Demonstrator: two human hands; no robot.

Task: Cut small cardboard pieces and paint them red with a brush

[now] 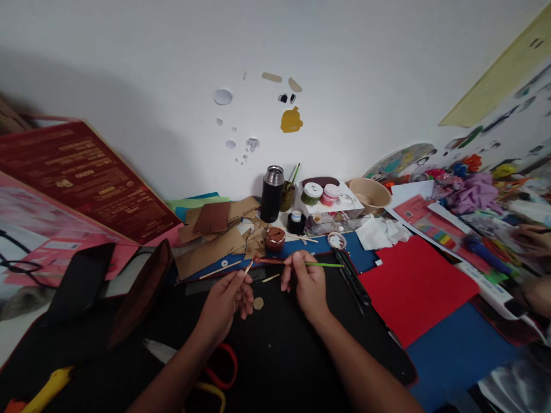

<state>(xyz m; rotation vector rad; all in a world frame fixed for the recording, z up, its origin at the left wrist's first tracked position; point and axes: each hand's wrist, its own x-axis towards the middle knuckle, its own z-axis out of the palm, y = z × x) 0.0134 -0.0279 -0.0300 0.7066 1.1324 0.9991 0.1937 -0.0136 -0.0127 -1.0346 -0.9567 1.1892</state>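
Note:
My left hand (226,304) pinches a short thin wooden stick (248,267) between thumb and fingers, its upper end near the brush tip. In my right hand (307,281) is a paintbrush (325,264) with a green handle, held level and pointing left. Its brown-stained bristle end meets or almost meets the stick; I cannot tell which. Just beyond the hands stands an open jar of brown paint (274,240). Between the hands, a small round tan disc (257,303) and another short stick piece (271,279) lie on the black mat (279,355).
Scissors (224,367) lie partly under my left forearm. Cardboard scraps (210,252), a black flask (272,195) and paint jars (312,193) line the wall. Black cutters (350,278) and red sheet (417,287) sit rightward. Another person's hand (534,241) shows far right.

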